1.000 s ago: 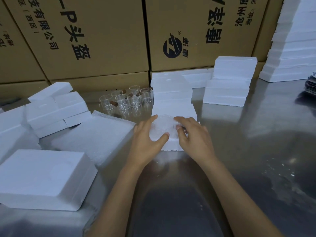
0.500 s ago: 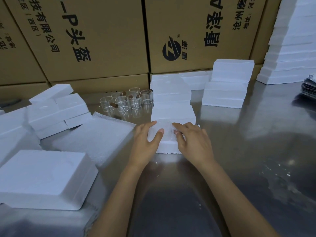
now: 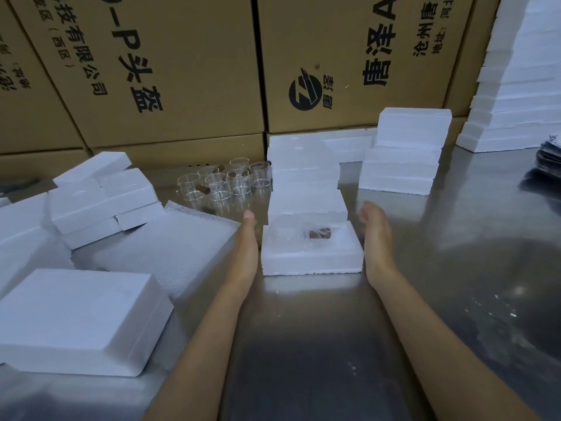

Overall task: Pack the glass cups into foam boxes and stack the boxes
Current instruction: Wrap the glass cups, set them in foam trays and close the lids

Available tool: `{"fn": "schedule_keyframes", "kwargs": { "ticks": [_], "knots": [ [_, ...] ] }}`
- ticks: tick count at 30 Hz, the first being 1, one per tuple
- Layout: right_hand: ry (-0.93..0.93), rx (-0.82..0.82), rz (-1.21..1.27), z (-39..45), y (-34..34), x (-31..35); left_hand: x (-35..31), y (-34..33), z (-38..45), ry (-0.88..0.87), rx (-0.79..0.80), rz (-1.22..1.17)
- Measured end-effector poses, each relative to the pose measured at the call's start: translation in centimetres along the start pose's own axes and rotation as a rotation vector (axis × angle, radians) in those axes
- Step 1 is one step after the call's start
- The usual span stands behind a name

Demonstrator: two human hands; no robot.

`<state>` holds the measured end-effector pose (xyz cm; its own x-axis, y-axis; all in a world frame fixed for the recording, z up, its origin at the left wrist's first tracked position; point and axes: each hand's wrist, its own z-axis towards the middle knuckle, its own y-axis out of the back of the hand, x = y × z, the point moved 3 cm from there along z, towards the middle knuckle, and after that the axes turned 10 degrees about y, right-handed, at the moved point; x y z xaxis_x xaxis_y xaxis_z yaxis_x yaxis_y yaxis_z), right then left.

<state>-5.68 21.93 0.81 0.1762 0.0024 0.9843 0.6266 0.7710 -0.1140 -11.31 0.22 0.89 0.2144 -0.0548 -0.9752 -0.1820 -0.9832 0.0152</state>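
White foam, open-topped rectangular box (image 3: 312,253) sits on the brushed steel table (image 3: 425,268) at centre, with a clear glass cup (image 3: 306,237) lying in its recess; the cup's brown handle shows, the rest is blurred. Left hand (image 3: 247,241) stands edge-on just beside the box's left wall, fingers straight, holding nothing; contact with the wall cannot be told. Right hand (image 3: 376,235) mirrors it beside the right wall, palm facing inward, fingers extended and relaxed, grasping nothing. Both forearms are bare and run up from the bottom edge.

Behind the box, touching or nearly so, a short stack of white foam slabs (image 3: 305,183) steps back toward the wall. Left of it, a cluster of clear cylindrical glass cups with brown handles (image 3: 226,185) stands upright on the table. A second stack of white foam blocks (image 3: 403,153) is to the right, and a tall pile of white foam lids (image 3: 516,86) at far right.

Brown corrugated cardboard cartons (image 3: 182,71) form the backdrop, printed in black: "P头盔", "有限公司", a round black logo, "沧州" and "地址"; other characters are only partly readable.

Left side: loose white foam pieces (image 3: 100,196), a textured white foam sheet (image 3: 170,250), and a large closed white foam box with rounded corners (image 3: 79,320) nearest. The table is reflective, with white crumbs on its right part.
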Motion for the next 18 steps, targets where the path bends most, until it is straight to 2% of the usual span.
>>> {"fn": "schedule_keyframes", "kwargs": {
  "ticks": [3,8,12,16,18],
  "knots": [
    [-0.076,0.142,-0.017,1.6,0.1,0.0,-0.7,-0.3,0.8,0.056,0.076,-0.021],
    [-0.049,0.302,-0.023,1.2,-0.5,0.6,-0.9,-0.8,1.3,0.038,0.125,-0.072],
    [0.027,0.259,0.037,0.9,0.0,0.4,-0.6,-1.0,0.8,-0.037,0.111,-0.144],
    [0.084,0.189,0.097,0.1,0.7,1.4,-2.0,-0.3,0.3,-0.097,0.053,-0.107],
    [0.131,0.115,0.133,-0.3,0.9,3.0,-3.9,0.2,-0.7,-0.183,-0.005,-0.077]
  ]
}}
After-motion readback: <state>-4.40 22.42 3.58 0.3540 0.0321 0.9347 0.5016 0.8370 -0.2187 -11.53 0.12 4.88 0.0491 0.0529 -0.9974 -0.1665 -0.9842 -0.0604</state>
